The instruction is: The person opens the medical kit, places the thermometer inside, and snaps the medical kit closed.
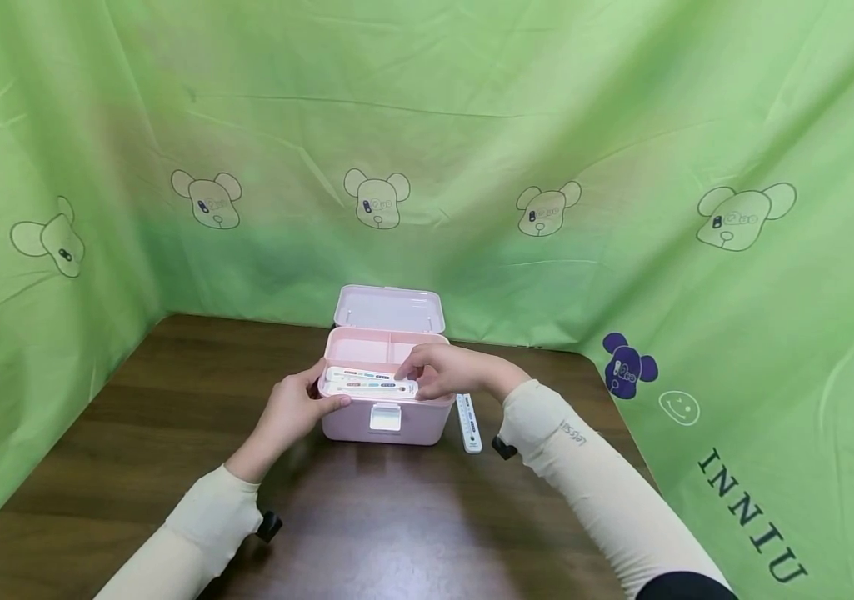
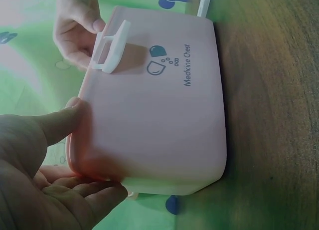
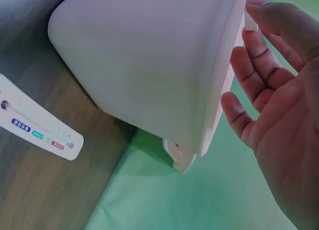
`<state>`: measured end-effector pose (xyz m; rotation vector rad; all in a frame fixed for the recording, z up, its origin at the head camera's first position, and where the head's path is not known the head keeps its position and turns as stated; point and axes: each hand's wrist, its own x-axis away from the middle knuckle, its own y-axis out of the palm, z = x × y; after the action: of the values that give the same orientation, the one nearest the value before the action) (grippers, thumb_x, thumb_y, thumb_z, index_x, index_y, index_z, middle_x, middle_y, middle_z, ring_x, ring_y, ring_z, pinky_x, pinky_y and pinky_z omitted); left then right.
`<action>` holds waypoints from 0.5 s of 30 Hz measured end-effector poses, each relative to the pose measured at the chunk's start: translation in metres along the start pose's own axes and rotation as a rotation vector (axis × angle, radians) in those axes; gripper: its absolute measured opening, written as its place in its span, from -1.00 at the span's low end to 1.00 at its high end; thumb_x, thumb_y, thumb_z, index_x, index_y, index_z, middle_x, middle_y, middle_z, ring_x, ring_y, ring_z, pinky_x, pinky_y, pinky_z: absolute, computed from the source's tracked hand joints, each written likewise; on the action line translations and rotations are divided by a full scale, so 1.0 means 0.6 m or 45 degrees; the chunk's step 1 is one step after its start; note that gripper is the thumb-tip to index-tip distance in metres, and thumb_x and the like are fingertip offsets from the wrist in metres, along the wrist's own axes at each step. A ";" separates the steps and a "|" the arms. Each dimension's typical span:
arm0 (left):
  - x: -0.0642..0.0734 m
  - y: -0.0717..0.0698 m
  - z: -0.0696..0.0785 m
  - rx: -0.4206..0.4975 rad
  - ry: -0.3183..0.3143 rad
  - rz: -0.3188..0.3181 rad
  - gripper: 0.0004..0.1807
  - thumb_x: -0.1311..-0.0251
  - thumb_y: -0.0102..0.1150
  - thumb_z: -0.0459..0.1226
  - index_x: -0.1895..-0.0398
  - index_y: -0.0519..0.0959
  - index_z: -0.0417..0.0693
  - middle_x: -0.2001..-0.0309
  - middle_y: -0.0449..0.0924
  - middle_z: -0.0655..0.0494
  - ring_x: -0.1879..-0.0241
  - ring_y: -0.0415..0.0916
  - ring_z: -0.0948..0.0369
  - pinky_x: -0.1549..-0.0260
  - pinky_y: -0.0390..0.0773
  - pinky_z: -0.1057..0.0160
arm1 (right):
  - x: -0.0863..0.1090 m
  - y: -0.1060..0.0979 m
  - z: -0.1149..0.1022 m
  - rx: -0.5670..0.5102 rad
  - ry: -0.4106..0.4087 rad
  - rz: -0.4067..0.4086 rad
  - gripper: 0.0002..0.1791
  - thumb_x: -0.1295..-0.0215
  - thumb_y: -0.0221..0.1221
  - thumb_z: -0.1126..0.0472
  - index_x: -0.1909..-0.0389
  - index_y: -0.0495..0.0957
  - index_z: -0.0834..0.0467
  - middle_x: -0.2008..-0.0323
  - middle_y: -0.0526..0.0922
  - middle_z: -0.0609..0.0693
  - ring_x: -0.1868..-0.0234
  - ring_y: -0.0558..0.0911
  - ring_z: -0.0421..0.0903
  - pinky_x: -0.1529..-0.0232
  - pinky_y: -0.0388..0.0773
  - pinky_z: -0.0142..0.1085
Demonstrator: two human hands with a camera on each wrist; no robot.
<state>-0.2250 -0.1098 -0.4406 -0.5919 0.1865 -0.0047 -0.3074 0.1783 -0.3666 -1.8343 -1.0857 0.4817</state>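
Observation:
A pink medicine chest (image 1: 352, 428) stands on the table with its lid (image 1: 389, 308) raised at the back. My left hand (image 1: 292, 408) grips the chest's front left corner, thumb on the front rim and fingers against the side. Over the chest's right half, my right hand (image 1: 441, 371) pinches the right end of a flat white thermometer (image 1: 367, 388) with coloured labels. Behind it lies another white thermometer (image 1: 352, 374), level with the rim. In the right wrist view, a white tip (image 3: 251, 21) shows between thumb and fingers; the chest wall hides the rest.
A third white thermometer (image 1: 469, 425) lies on the wooden table (image 1: 367, 517), just right of the chest. The chest's white latch (image 1: 385, 417) sticks out at the front. Green cloth (image 1: 464, 100) with bear heads hangs behind and at both sides.

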 end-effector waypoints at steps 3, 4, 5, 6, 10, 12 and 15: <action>0.000 -0.001 0.003 -0.009 -0.001 0.008 -0.04 -0.09 0.56 -0.08 -0.50 0.31 -0.25 -0.15 0.66 -0.20 0.19 0.53 0.15 0.24 0.55 0.26 | -0.002 -0.001 -0.005 -0.016 0.019 -0.022 -0.57 -0.22 0.35 0.30 -0.14 0.67 0.13 0.08 0.63 -0.08 -0.03 0.57 -0.06 -0.17 0.52 -0.14; 0.000 -0.002 0.003 -0.016 0.002 0.011 -0.04 -0.08 0.56 -0.08 -0.50 0.31 -0.25 -0.18 0.65 -0.21 0.17 0.54 0.14 0.22 0.55 0.24 | -0.003 -0.001 -0.006 -0.019 0.025 -0.029 -0.57 -0.23 0.35 0.30 -0.14 0.67 0.12 0.07 0.63 -0.09 -0.03 0.57 -0.09 -0.18 0.51 -0.15; 0.001 -0.002 0.003 -0.021 0.006 0.013 -0.04 -0.09 0.56 -0.09 -0.49 0.31 -0.26 -0.20 0.63 -0.22 0.15 0.55 0.14 0.20 0.56 0.23 | -0.004 -0.001 -0.006 -0.018 0.034 -0.035 -0.58 -0.23 0.35 0.30 -0.15 0.67 0.10 0.06 0.63 -0.10 -0.03 0.56 -0.11 -0.19 0.50 -0.17; 0.001 -0.002 0.003 -0.026 0.006 0.016 -0.04 -0.09 0.56 -0.09 -0.49 0.31 -0.26 -0.21 0.62 -0.22 0.14 0.55 0.15 0.18 0.57 0.21 | -0.005 -0.001 -0.007 -0.018 0.041 -0.042 -0.57 -0.24 0.35 0.30 -0.15 0.66 0.09 0.06 0.63 -0.11 -0.04 0.56 -0.13 -0.19 0.50 -0.17; 0.001 0.000 0.002 -0.039 0.000 0.011 -0.04 -0.09 0.56 -0.08 -0.50 0.31 -0.25 -0.18 0.64 -0.20 0.15 0.55 0.15 0.17 0.56 0.20 | -0.012 0.002 -0.008 -0.011 0.049 -0.062 -0.55 -0.22 0.35 0.34 -0.16 0.66 0.08 0.07 0.63 -0.12 -0.01 0.56 -0.15 -0.16 0.49 -0.22; 0.002 0.000 0.002 -0.040 -0.001 0.008 -0.04 -0.09 0.55 -0.08 -0.50 0.31 -0.25 -0.18 0.64 -0.20 0.16 0.54 0.15 0.18 0.56 0.21 | -0.014 0.003 -0.012 -0.014 0.043 -0.068 -0.54 -0.20 0.34 0.39 -0.15 0.65 0.12 0.11 0.62 -0.09 0.03 0.56 -0.11 -0.10 0.51 -0.25; 0.002 0.000 0.003 -0.038 0.007 0.003 -0.05 -0.10 0.55 -0.09 -0.49 0.31 -0.27 -0.20 0.63 -0.21 0.15 0.55 0.16 0.19 0.56 0.22 | -0.017 0.007 -0.014 -0.016 0.026 -0.068 -0.54 -0.16 0.31 0.45 -0.13 0.66 0.18 0.17 0.61 -0.06 0.10 0.56 -0.10 0.01 0.52 -0.32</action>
<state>-0.2234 -0.1088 -0.4394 -0.6215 0.1930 -0.0010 -0.3050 0.1644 -0.3669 -1.8126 -1.1233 0.4241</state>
